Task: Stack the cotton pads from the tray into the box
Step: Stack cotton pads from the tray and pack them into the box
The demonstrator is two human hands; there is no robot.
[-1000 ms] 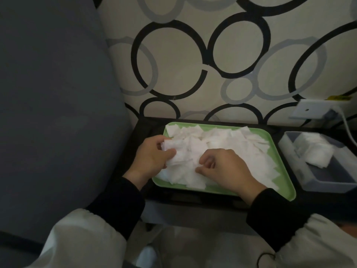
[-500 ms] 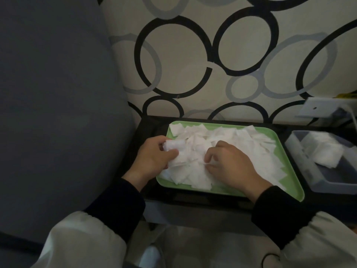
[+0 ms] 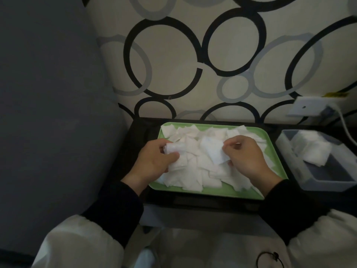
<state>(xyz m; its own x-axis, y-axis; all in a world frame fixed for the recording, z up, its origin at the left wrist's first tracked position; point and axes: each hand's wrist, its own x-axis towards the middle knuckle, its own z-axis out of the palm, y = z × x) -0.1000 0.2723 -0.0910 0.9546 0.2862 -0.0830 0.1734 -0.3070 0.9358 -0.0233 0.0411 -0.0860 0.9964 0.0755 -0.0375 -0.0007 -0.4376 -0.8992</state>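
A green tray (image 3: 210,194) on a dark table holds a loose heap of white square cotton pads (image 3: 195,175). My left hand (image 3: 154,161) is over the tray's left side, shut on a small stack of pads (image 3: 173,148). My right hand (image 3: 245,157) is above the tray's middle, pinching one pad (image 3: 212,152) lifted clear of the heap by its right edge. To the right stands a grey box (image 3: 328,182) with a pile of pads (image 3: 309,149) at its far end.
The dark table (image 3: 135,136) is narrow and backs onto a wall with a ring pattern. A large grey surface (image 3: 48,113) fills the left. A white wall socket (image 3: 307,108) with a cable sits above the box.
My right hand has lifted from the heap's near side toward the middle, raising a single pad. The left hand keeps its stack in the same place.
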